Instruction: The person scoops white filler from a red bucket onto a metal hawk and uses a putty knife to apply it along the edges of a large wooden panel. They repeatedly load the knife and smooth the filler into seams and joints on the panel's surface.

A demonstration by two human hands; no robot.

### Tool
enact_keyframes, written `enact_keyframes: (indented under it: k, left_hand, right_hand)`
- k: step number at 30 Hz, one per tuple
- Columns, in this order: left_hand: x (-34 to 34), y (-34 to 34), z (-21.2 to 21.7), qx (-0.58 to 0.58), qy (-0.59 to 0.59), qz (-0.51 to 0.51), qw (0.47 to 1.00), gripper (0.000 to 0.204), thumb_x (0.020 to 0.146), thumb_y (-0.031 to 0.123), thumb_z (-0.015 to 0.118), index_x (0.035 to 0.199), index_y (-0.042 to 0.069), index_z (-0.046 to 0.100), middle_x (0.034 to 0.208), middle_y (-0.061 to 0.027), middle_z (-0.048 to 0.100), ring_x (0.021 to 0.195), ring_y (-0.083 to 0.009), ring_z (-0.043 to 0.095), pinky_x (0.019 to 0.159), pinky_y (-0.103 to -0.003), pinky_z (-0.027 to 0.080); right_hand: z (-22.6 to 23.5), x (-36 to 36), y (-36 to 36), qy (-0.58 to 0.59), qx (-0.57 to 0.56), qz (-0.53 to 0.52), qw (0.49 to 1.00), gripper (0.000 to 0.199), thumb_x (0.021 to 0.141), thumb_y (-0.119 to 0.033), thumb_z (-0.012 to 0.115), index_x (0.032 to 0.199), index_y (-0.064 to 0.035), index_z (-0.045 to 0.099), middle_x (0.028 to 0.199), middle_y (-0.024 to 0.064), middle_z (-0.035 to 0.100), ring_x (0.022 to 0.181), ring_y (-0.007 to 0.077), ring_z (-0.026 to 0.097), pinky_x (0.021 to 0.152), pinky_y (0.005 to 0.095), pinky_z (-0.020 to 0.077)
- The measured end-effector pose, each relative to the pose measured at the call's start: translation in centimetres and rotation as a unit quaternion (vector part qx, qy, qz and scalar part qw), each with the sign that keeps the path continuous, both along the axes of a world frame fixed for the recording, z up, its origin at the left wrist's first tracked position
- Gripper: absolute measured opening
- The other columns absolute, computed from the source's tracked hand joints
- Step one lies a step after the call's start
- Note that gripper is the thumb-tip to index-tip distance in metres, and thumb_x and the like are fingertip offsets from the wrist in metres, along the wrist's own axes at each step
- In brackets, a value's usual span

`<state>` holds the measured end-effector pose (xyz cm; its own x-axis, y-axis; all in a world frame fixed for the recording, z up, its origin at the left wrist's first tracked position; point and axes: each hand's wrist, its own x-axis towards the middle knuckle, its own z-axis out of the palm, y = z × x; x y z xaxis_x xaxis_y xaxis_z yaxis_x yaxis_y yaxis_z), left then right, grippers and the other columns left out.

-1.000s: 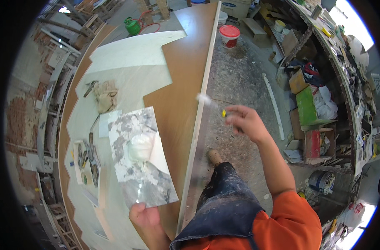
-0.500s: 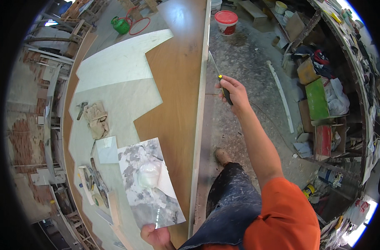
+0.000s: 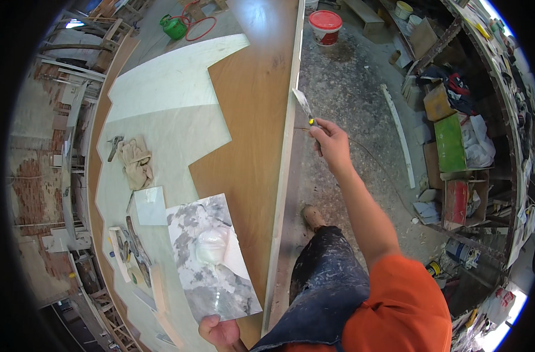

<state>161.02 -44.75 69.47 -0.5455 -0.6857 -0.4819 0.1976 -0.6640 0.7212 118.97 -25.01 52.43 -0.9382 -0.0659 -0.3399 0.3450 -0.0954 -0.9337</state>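
The right hand [image 3: 333,142] has stretched further out along the tabletop [image 3: 252,111] edge, and the putty knife [image 3: 304,107] now meets that edge higher up than half a second ago.

The right hand is closed around the putty knife's handle, arm nearly straight, the pale blade pointing up and away from the knuckles and touching the light side edge of the brown tabletop. The left hand [image 3: 220,333] sits at the lower rim of the view, gripping the near end of a grey-and-white marbled board [image 3: 211,258] that carries a lump of white paste [image 3: 211,246]. That board lies on the tabletop, well apart from the knife. Crumpled gloves [image 3: 135,161] lie further left.
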Motion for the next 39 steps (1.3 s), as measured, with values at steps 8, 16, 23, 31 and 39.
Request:
enact_keyframes:
  k: [8, 16, 23, 31, 39]
  left_hand:
    - [0.7, 0.0, 0.2, 0.014, 0.018, -0.008, 1.0, 0.089, 0.065, 0.002, 0.055, 0.152, 0.002, 0.038, 0.147, -0.0177, 0.051, 0.138, -0.041, 0.045, 0.116, -0.059, 0.035]
    - [3.6, 0.2, -0.2, 0.018, 0.035, -0.012, 0.999, 0.087, 0.066, 0.001, 0.054, 0.152, 0.001, 0.038, 0.149, -0.0175, 0.05, 0.139, -0.0404, 0.045, 0.118, -0.059, 0.035]
    - [6.2, 0.8, -0.7, 0.025, 0.041, -0.025, 0.999, 0.089, 0.065, -0.001, 0.053, 0.153, 0.002, 0.038, 0.15, -0.0179, 0.048, 0.14, -0.0408, 0.043, 0.118, -0.061, 0.033]
    - [7.1, 0.0, -0.9, 0.016, 0.024, 0.003, 1.0, 0.089, 0.064, -0.001, 0.054, 0.152, 0.003, 0.04, 0.148, -0.0173, 0.051, 0.139, -0.0403, 0.044, 0.117, -0.06, 0.034]
    - [7.2, -0.4, -0.5, 0.034, 0.026, 0.005, 0.999, 0.088, 0.064, -0.002, 0.054, 0.152, 0.003, 0.041, 0.147, -0.0166, 0.052, 0.139, -0.0401, 0.045, 0.117, -0.06, 0.034]
  right_hand:
    - [-2.3, 4.9, -0.3, 0.014, 0.025, -0.026, 0.999, 0.043, 0.091, -0.015, 0.071, 0.13, 0.0035, 0.065, 0.096, 0.0076, 0.072, 0.064, 0.0095, 0.06, 0.055, 0.0265, 0.048]
    - [0.8, 8.9, 1.6, -0.058, -0.143, -0.035, 0.987, 0.041, 0.098, -0.016, 0.063, 0.135, 0.0005, 0.06, 0.099, 0.0107, 0.071, 0.065, 0.0137, 0.062, 0.054, 0.0265, 0.0475]
    - [1.1, 13.4, 1.9, -0.068, -0.202, -0.006, 0.977, 0.04, 0.097, -0.016, 0.067, 0.133, -0.001, 0.062, 0.099, 0.0093, 0.072, 0.065, 0.0133, 0.061, 0.056, 0.0266, 0.0467]
    - [-0.4, 11.1, -2.0, -0.008, -0.133, -0.042, 0.99, 0.043, 0.096, -0.019, 0.068, 0.134, 0.0001, 0.061, 0.1, 0.0054, 0.072, 0.07, 0.0109, 0.061, 0.06, 0.0246, 0.0459]
    - [-1.9, 12.8, -3.5, 0.003, -0.062, -0.058, 0.996, 0.045, 0.095, -0.014, 0.069, 0.137, 0.003, 0.06, 0.098, 0.0038, 0.07, 0.071, 0.008, 0.059, 0.061, 0.0247, 0.0474]
